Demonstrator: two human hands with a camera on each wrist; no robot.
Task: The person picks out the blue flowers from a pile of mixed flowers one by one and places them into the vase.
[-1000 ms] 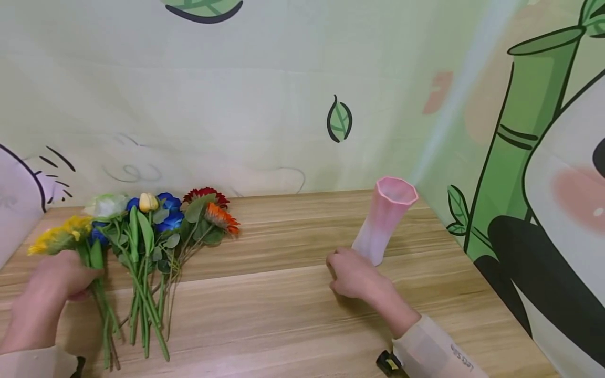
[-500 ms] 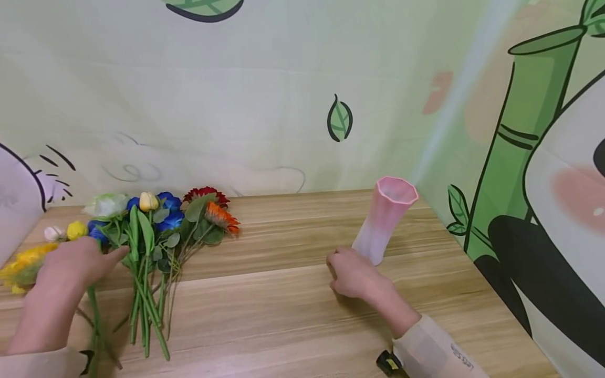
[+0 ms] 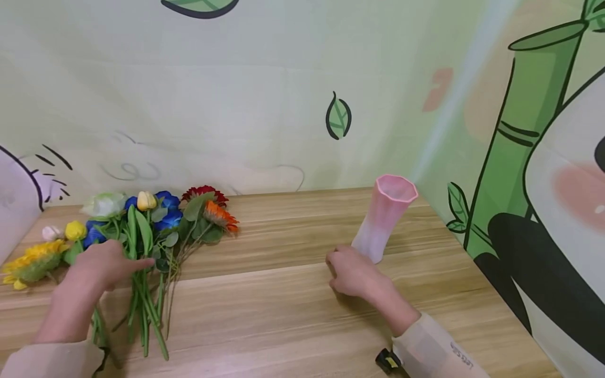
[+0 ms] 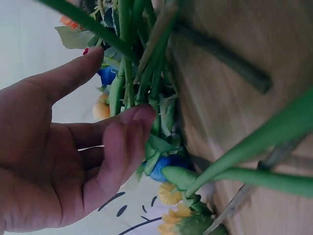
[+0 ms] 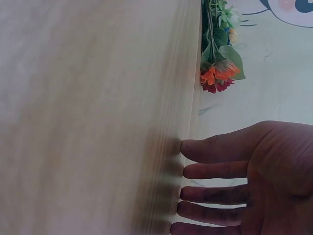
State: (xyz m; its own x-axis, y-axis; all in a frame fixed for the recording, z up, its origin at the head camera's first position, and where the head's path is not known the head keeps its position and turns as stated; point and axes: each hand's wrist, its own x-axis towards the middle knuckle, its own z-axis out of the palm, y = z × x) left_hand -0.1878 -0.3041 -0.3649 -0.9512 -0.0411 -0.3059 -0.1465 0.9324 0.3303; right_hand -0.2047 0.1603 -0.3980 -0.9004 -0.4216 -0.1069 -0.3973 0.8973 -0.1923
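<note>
My left hand (image 3: 101, 265) is over a bunch of artificial flowers on the left of the table. In the left wrist view its thumb and fingers are spread beside the green stems (image 4: 129, 73), with no grip on them visible. A yellow sunflower (image 3: 35, 262), a yellow tulip (image 3: 75, 230) and a white bud (image 3: 52, 233) lie left of this hand. Blue flowers (image 3: 167, 210), a red flower (image 3: 205, 194) and an orange flower (image 3: 220, 216) lie beyond it. My right hand (image 3: 354, 273) rests its fingertips on the table, holding nothing, just in front of a pink-and-white vase (image 3: 385, 215).
The wooden table (image 3: 283, 315) runs back to a printed cloth backdrop (image 3: 236, 115) with leaves, bamboo and a panda. A black strap device (image 3: 388, 361) sits at the right wrist.
The left hand first carried the sunflower and tulip group leftward and let it go. It then moved right, over the remaining stems. The right hand has stayed put.
</note>
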